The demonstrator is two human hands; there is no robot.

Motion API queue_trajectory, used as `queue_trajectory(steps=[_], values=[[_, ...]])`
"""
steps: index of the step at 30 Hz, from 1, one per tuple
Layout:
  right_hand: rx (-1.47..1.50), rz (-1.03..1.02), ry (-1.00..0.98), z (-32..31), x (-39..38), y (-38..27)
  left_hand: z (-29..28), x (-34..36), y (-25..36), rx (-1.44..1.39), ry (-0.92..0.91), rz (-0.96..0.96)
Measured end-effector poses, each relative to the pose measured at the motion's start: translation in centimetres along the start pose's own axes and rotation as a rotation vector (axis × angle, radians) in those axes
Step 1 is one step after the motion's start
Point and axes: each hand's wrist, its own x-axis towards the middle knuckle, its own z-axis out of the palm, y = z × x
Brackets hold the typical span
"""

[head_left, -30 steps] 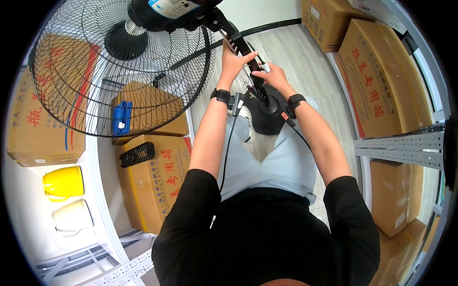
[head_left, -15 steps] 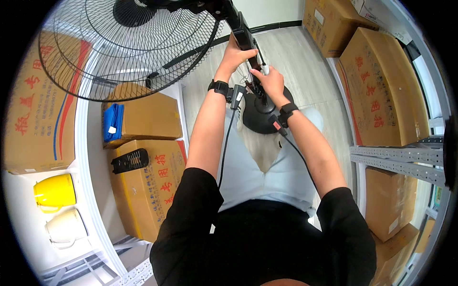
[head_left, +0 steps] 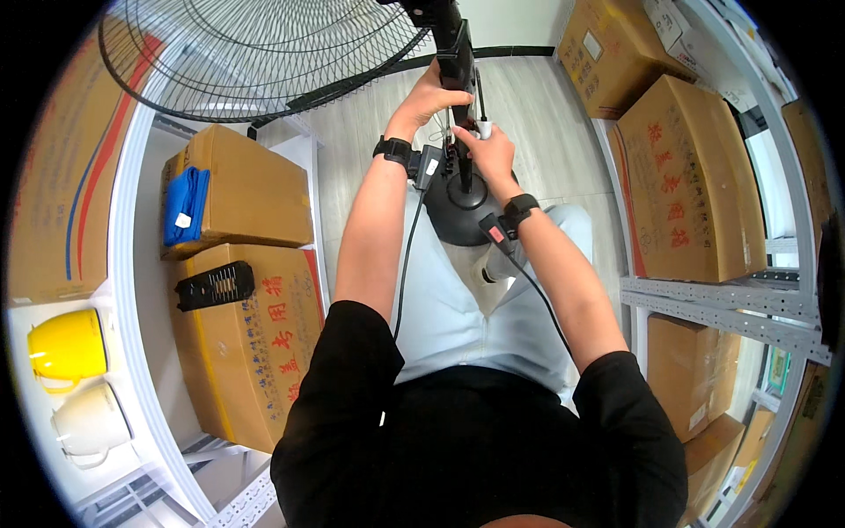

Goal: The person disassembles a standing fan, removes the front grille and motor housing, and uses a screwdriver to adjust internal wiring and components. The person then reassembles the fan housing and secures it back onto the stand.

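Observation:
My left hand (head_left: 427, 101) is wrapped round the upper black pole (head_left: 454, 53) of a standing fan. Just below it, my right hand (head_left: 488, 154) grips the pole, its thumb against it and fingers round a small white piece (head_left: 484, 129) on a black cord. The fan's wire grille (head_left: 264, 62) spans the upper left, with its motor mostly out of view. Thin wires hang beside the pole, above the round black base (head_left: 449, 220) between my legs. Each of my wrists carries a strapped black device with a cable.
Shelves with cardboard boxes (head_left: 687, 180) line both sides. On the left are a blue folded item (head_left: 185, 207), a black slotted plastic piece (head_left: 214, 286), a yellow mug (head_left: 66, 348) and a white mug (head_left: 88, 422). A white wall (head_left: 502, 22) stands beyond the grey floor (head_left: 546, 106).
The fan's grille and motor have risen toward the top edge, the motor now largely out of frame. The surroundings have shifted in view. Both hands remain on the pole.

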Motion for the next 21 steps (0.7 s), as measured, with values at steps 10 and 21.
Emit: queue_trajectory(steps=[10,21], values=[[0.643,0.015,-0.344,-3.2,2.3,-1.4,1.0,-1.4,0.5,0.082,0.043,0.054],[0.715,-0.047,-0.465,-2.9,3.5,-3.6,-0.3,-1.9,2.6,0.109,0.141,0.247]])
